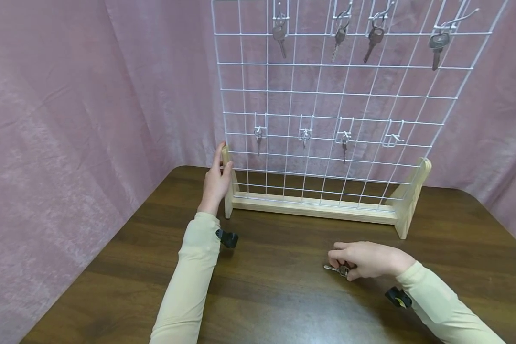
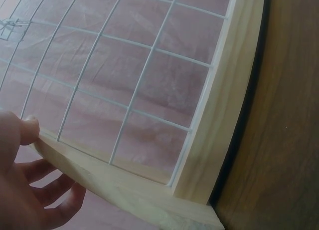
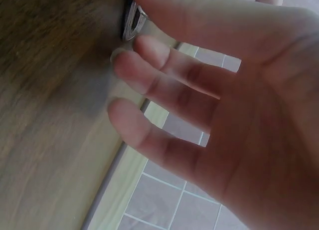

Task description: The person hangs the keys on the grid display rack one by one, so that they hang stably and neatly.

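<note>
My left hand (image 1: 215, 185) grips the left wooden upright (image 1: 226, 184) of a stand that carries a white wire grid. In the left wrist view, the thumb lies on one side of the wood (image 2: 99, 175) and the curled fingers on the other. Low over the table, my right hand (image 1: 371, 260) pinches a small key (image 1: 336, 270) with a ring, its blade pointing left. Only a metal edge of it (image 3: 133, 21) shows by the thumb in the right wrist view. The other right fingers are bent and apart.
Several keys, among them one at far right (image 1: 438, 42), hang from the grid's upper hooks. Three smaller keys, one at left (image 1: 259, 134), hang on the lower row, beside another hook (image 1: 393, 138). Pink curtain (image 1: 90, 119) surrounds the brown table (image 1: 275, 286).
</note>
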`<state>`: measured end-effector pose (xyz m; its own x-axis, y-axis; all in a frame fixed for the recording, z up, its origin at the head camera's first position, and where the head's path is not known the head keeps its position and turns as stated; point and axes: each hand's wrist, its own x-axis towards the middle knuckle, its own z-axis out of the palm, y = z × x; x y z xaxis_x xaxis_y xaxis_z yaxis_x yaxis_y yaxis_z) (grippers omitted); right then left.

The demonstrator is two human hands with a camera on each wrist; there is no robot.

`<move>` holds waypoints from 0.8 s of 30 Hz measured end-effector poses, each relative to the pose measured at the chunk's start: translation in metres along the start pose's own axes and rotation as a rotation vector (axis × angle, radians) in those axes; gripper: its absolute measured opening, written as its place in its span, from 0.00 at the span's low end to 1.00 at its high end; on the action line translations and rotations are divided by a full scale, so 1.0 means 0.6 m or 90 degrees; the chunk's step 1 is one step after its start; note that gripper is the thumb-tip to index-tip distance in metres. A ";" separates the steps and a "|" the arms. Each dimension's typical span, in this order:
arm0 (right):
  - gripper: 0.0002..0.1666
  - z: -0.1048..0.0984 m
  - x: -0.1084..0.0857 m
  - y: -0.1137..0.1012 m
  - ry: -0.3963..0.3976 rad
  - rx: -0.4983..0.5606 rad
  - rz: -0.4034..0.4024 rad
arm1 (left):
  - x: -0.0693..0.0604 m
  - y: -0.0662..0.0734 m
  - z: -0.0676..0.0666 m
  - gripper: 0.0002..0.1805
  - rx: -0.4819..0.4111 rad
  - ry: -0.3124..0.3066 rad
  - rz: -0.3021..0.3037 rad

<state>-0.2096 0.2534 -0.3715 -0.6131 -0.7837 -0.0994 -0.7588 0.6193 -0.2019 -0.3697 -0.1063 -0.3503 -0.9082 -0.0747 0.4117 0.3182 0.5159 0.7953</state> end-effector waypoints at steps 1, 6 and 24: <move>0.19 0.000 0.000 0.000 -0.001 -0.003 -0.009 | 0.000 0.000 0.000 0.30 0.000 -0.001 0.000; 0.18 0.002 0.002 0.001 0.007 -0.014 -0.039 | 0.001 -0.001 -0.001 0.30 0.000 -0.001 0.007; 0.15 -0.008 -0.001 0.013 0.055 -0.024 -0.050 | 0.000 -0.002 -0.001 0.30 -0.017 -0.018 -0.002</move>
<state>-0.2158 0.2590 -0.3685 -0.5666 -0.8240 0.0005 -0.8121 0.5583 -0.1695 -0.3700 -0.1076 -0.3511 -0.9167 -0.0514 0.3962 0.3218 0.4928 0.8084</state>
